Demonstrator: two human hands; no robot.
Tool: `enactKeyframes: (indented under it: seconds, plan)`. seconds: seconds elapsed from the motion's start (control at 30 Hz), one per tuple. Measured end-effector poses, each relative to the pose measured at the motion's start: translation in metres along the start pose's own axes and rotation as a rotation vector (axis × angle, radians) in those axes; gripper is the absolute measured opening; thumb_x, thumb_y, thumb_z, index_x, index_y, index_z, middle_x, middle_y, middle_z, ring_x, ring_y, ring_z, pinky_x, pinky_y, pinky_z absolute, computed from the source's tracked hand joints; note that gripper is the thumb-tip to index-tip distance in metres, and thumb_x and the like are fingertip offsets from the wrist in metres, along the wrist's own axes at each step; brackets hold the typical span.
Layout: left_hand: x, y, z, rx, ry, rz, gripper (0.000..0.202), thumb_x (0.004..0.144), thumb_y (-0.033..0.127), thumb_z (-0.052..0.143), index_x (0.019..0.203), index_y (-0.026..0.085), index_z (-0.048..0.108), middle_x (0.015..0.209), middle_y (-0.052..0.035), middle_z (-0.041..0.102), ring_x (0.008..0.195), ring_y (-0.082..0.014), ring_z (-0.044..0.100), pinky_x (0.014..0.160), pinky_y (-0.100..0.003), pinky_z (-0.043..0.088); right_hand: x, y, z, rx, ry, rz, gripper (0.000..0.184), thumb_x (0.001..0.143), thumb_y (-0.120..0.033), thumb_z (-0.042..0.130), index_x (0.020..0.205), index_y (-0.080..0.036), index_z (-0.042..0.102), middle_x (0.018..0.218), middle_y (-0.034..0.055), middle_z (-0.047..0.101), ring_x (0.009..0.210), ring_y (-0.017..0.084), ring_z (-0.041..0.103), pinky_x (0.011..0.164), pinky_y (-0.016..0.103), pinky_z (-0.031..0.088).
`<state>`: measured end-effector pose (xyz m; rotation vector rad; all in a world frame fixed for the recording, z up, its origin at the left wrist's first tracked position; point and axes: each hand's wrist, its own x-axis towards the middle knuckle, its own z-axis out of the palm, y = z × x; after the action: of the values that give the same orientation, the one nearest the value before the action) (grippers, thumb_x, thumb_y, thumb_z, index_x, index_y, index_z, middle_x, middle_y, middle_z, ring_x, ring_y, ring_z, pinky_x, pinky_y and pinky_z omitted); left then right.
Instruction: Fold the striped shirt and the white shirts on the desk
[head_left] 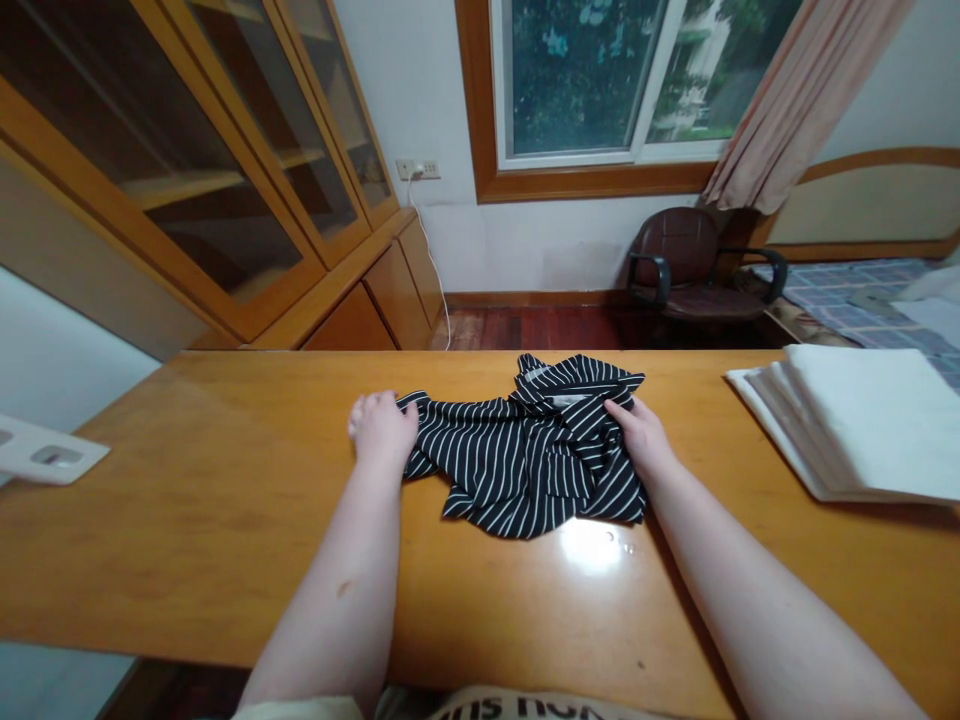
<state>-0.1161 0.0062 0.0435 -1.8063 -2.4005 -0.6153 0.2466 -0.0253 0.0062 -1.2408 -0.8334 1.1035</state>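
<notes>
Left hand (pixel 384 428) at nine o'clock, right hand (pixel 641 432) at three, half-closed, pinching a crumpled white-striped black fabric garment (pixel 517 455)

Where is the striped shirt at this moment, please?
In the head view, the striped shirt lies centrally on the wooden table, between the left hand and the right hand.
</notes>
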Motion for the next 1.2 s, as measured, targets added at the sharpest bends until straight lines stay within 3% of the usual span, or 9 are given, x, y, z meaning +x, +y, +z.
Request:
enactKeyframes:
  seconds: [0.1, 0.2, 0.4, 0.5, 0.63, 0.77, 0.9, 1.03, 1.2]
  plan:
    - [-0.021, 0.029, -0.006, -0.184, 0.116, 0.326, 0.028, 0.085, 0.034, 0.051, 0.107, 0.021, 0.061, 0.125, -0.0118, 0.058, 0.128, -0.0325, 0.04, 0.107, -0.052, 0.028, -0.003, 0.001, 0.003, -0.026, -0.056, -0.063, 0.031, 0.069, -0.039, 0.074, 0.095, -0.022, 0.068, 0.091, 0.0001, 0.071, 0.089, 0.02, 0.062, 0.089, 0.036, 0.045]
    - [-0.042, 0.051, -0.008, -0.312, 0.078, 0.558, 0.028, 0.087, 0.033, 0.05, 0.112, 0.023, 0.059, 0.127, -0.0087, 0.057, 0.127, -0.027, 0.044, 0.111, -0.048, 0.026, -0.008, 0.003, 0.005, -0.115, -0.135, -0.169, 0.026, 0.069, -0.035, 0.074, 0.092, -0.024, 0.07, 0.091, 0.0002, 0.071, 0.09, 0.02, 0.062, 0.091, 0.037, 0.045]
    - [-0.064, 0.066, 0.0, -0.273, -0.167, 0.968, 0.074, 0.077, 0.044, 0.065, 0.142, 0.022, 0.035, 0.152, -0.0135, 0.029, 0.14, -0.0313, 0.024, 0.114, -0.057, 0.008, -0.028, 0.003, 0.018, -0.306, -0.699, -0.269, 0.021, 0.073, -0.023, 0.069, 0.093, -0.026, 0.075, 0.102, 0.0037, 0.071, 0.099, 0.021, 0.063, 0.095, 0.04, 0.045]
    - [-0.067, 0.069, 0.002, -0.271, -0.25, 1.064, 0.063, 0.075, 0.037, 0.067, 0.134, 0.025, 0.047, 0.149, -0.0078, 0.037, 0.141, -0.0314, 0.019, 0.113, -0.06, -0.002, -0.04, -0.001, 0.027, -0.388, -0.866, -0.311, 0.027, 0.074, -0.018, 0.066, 0.099, -0.027, 0.073, 0.107, 0.0033, 0.069, 0.104, 0.021, 0.061, 0.097, 0.04, 0.044]
    - [-0.065, 0.07, 0.003, -0.352, -0.271, 1.081, 0.017, 0.08, 0.021, 0.058, 0.092, 0.026, 0.068, 0.119, 0.0006, 0.066, 0.135, -0.0258, 0.035, 0.114, -0.059, -0.002, -0.045, -0.007, 0.028, -0.466, -0.828, -0.362, 0.024, 0.079, -0.026, 0.064, 0.102, -0.025, 0.07, 0.1, 0.0034, 0.069, 0.095, 0.02, 0.063, 0.089, 0.038, 0.047]
    - [-0.06, 0.065, -0.001, -0.483, -0.222, 1.021, 0.024, 0.079, 0.009, 0.049, 0.089, 0.024, 0.065, 0.099, 0.0012, 0.072, 0.119, -0.0202, 0.054, 0.116, -0.055, 0.008, -0.035, -0.001, 0.022, -0.545, -0.659, -0.385, 0.024, 0.089, -0.023, 0.046, 0.098, -0.024, 0.069, 0.087, 0.0028, 0.068, 0.084, 0.018, 0.063, 0.081, 0.035, 0.049]
    - [-0.058, 0.059, 0.001, -0.569, -0.134, 0.952, 0.026, 0.077, 0.009, 0.047, 0.092, 0.023, 0.063, 0.098, -0.0015, 0.071, 0.103, -0.0195, 0.063, 0.112, -0.051, 0.026, -0.025, 0.008, 0.02, -0.672, -0.456, -0.549, 0.037, 0.078, -0.004, 0.041, 0.095, -0.024, 0.067, 0.109, 0.0044, 0.066, 0.107, 0.021, 0.057, 0.097, 0.043, 0.041]
    - [-0.057, 0.052, 0.01, -0.604, 0.028, 0.74, 0.021, 0.074, 0.015, 0.05, 0.092, 0.021, 0.06, 0.092, -0.0042, 0.069, 0.096, -0.0222, 0.063, 0.096, -0.043, 0.045, -0.026, 0.006, 0.02, -0.736, -0.6, -0.6, 0.043, 0.072, -0.002, 0.045, 0.101, -0.026, 0.065, 0.127, 0.0017, 0.059, 0.123, 0.022, 0.047, 0.106, 0.048, 0.032]
    - [-0.053, 0.046, 0.014, -0.66, 0.109, 0.497, 0.015, 0.078, 0.018, 0.052, 0.091, 0.021, 0.058, 0.088, -0.0037, 0.067, 0.084, -0.0189, 0.064, 0.078, -0.031, 0.051, -0.029, 0.001, 0.021, -0.766, -0.699, -0.513, 0.029, 0.089, -0.023, 0.047, 0.112, -0.027, 0.064, 0.117, 0.003, 0.065, 0.119, 0.021, 0.051, 0.105, 0.044, 0.035]
